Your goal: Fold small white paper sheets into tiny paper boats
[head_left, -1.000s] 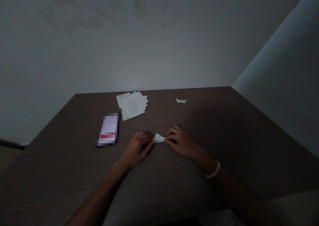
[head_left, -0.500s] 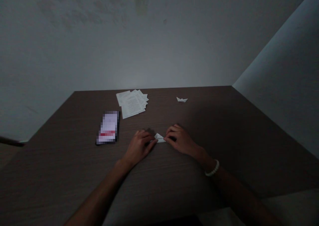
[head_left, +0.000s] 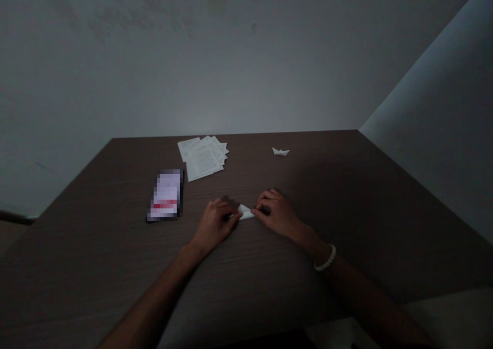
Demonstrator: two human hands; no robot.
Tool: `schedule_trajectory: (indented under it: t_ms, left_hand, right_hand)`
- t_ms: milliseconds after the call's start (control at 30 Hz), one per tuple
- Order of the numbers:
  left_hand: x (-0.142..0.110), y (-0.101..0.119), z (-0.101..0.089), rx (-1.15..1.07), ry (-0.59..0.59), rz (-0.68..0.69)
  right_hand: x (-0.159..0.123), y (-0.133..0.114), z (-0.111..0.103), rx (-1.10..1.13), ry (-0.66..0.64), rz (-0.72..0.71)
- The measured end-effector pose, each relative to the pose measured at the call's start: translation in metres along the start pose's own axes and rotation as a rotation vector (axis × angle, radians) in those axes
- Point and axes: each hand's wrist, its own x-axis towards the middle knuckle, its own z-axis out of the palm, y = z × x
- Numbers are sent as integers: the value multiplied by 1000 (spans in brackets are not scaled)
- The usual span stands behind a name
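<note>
A small folded piece of white paper (head_left: 245, 213) lies low over the table between my hands, with a peak at its top and a flat strip along its lower edge. My left hand (head_left: 215, 221) pinches its left end between thumb and fingers. At the right end, the thumb and fingertips of my right hand (head_left: 278, 213) are closed on the paper. My fingers hide both of its ends. Farther back to the right stands a small folded paper boat (head_left: 281, 152), apart from both hands.
On the brown table (head_left: 246, 282), a fanned stack of printed paper sheets (head_left: 203, 159) lies at the back left. A phone (head_left: 165, 195) with a blurred lit screen is left of my left hand. Beyond the table's far edge rises a grey wall (head_left: 246, 72).
The paper's lower edge now shows a folded strip where it was a plain triangle. My left thumb has shifted right onto it. Both hands keep their hold, and the view has tilted slightly.
</note>
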Motion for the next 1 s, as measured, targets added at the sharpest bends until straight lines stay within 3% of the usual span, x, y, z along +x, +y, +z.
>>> schedule_trajectory:
  t_ms: [1000]
  left_hand:
    - [-2, 5, 3, 45, 1, -40]
  right_hand:
    - [-1, -2, -1, -45, -27, 32]
